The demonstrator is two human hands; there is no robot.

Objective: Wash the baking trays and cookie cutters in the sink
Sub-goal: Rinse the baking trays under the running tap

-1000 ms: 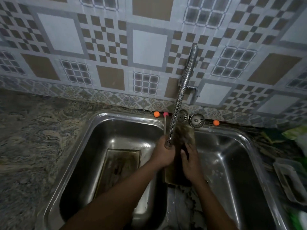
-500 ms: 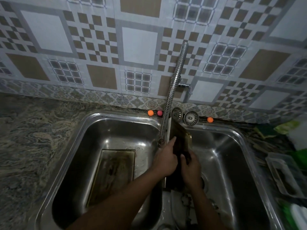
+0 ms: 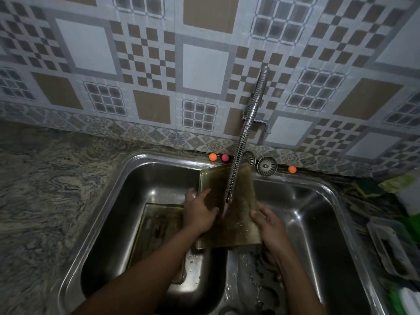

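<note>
- head view: a dark baking tray (image 3: 229,223) is held over the divider between the two basins of a steel double sink (image 3: 136,161), its far edge near the back rim
- left hand (image 3: 200,212) grips the tray's left edge, with thumb and forefinger lying on its upper face
- right hand (image 3: 270,226) holds the tray's right edge, fingers curled around it
- a flexible metal tap hose (image 3: 242,151) bends down from the tiled wall (image 3: 204,64) in front of the tray, and water (image 3: 224,210) runs from its nozzle onto the tray's face, between the hands
- a second tray (image 3: 159,228) lies flat on the bottom of the left basin
- two sink strainers (image 3: 267,165) stand on the back rim, just right of the hose
- an orange ball (image 3: 213,157) and a pink ball (image 3: 225,157) sit side by side on the same ledge, left of the hose
- a marbled countertop (image 3: 45,189) lies to the left
- a clear plastic container (image 3: 391,246) sits on the counter at the right, its contents too dim to tell
</note>
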